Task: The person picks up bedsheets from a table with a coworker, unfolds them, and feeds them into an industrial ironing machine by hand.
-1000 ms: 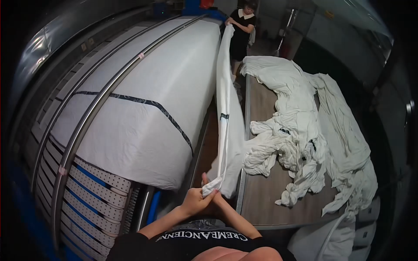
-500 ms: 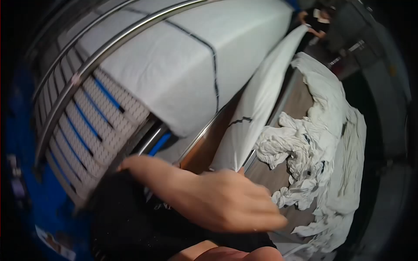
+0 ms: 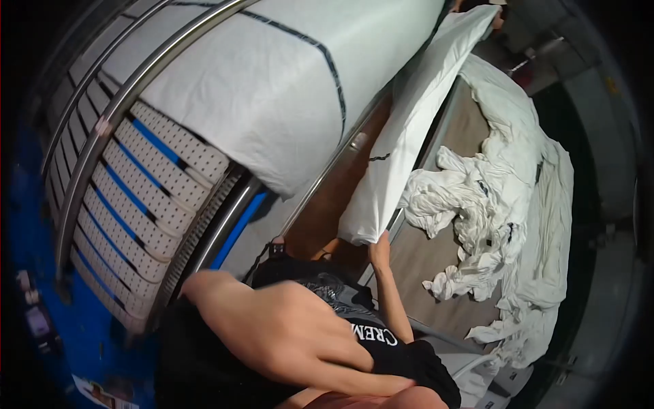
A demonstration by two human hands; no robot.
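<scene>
A long white cloth (image 3: 402, 146) with a short dark line on it stretches diagonally, gathered into a narrow fold. My right hand (image 3: 379, 251) grips its near end. Another person's hand (image 3: 499, 19), at the top right, has hold of the far end. Close to the camera, my left hand (image 3: 293, 334) crosses in front of my black shirt (image 3: 426, 368). Its back faces up and one finger stretches right, with nothing visible in it. The other left fingers are partly hidden.
At left, a white-covered bed (image 3: 272, 102) with a dark stripe stands behind a curved metal rail (image 3: 136, 88). Perforated slats (image 3: 157, 163) with blue gaps sit below. To the right, crumpled white cloth (image 3: 470, 198) lies on a wooden surface (image 3: 422, 262).
My left hand has moved left and slightly down. My right hand on the cloth's near end is now plainly visible. The other person has mostly left the view at the top.
</scene>
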